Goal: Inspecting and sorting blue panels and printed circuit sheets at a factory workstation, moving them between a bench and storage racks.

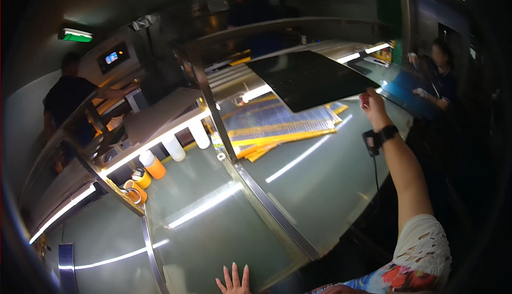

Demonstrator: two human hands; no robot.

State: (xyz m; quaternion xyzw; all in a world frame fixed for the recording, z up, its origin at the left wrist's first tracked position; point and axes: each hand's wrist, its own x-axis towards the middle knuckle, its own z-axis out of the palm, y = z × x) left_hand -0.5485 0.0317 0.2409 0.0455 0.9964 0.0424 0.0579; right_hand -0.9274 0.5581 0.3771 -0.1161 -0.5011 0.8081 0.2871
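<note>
The sheet (314,80) is plain black, above yellow-edged, pale grey panels (288,125) at the far right. The tabletop (213,248) is grey-green; left of the panels, one bottle (153,167) is orange — white-topped. Near right, the sleeve (424,235) is white — lattice-patterned.

Picture a clock face laid over the table (341,171), with the worker's near edge at six: that's where I see the left hand (234,282). The right hand (373,104), at two, is at the near right corner of a sheet (314,80) that spans toward one. Flat panels (282,126) lie piled on the table, partly beneath it in view. A post (213,115) stands at eleven, between the panels and bottles (174,148) at ten; rolls (135,192) sit at nine. Beyond the table, people are at ten (72,94), twelve (250,11) and two (447,75).
</note>
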